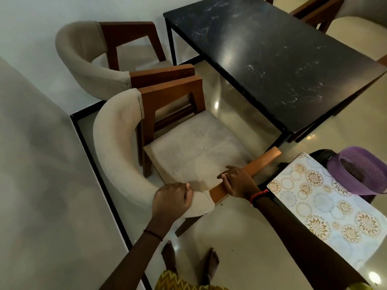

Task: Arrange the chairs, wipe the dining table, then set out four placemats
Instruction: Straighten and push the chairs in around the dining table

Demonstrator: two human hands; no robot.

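Note:
A beige upholstered chair with a brown wooden frame stands in front of me, its seat facing the black marble dining table. My left hand grips the padded end of its curved backrest. Around the near wooden armrest, my right hand curls its fingers. A second matching chair stands behind it by the wall. A third chair sits at the table's far right side. Floral placemats lie stacked on a dark surface at the right.
A purple woven basket sits beside the placemats. A grey wall with a black skirting line runs along the left. My bare feet stand on the glossy cream floor just behind the chair.

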